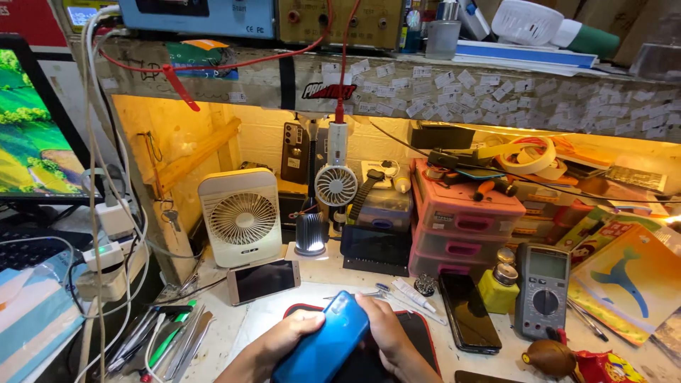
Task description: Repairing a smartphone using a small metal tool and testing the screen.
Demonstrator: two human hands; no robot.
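A blue smartphone (326, 344) lies back-up, tilted, over a black mat with a red edge (418, 333) at the bottom middle of the bench. My left hand (273, 347) grips its left side. My right hand (386, 333) holds its right side, thumb near the top corner by the camera. Both forearms run off the bottom edge.
A white desk fan (239, 216), a small round fan (335, 184), a phone with a dark screen (262, 280), another black phone (468, 312), a multimeter (543, 287), a yellow bottle (500, 287), pink drawers (461, 227), tweezers and tools (167, 340), a monitor (32, 128) at left.
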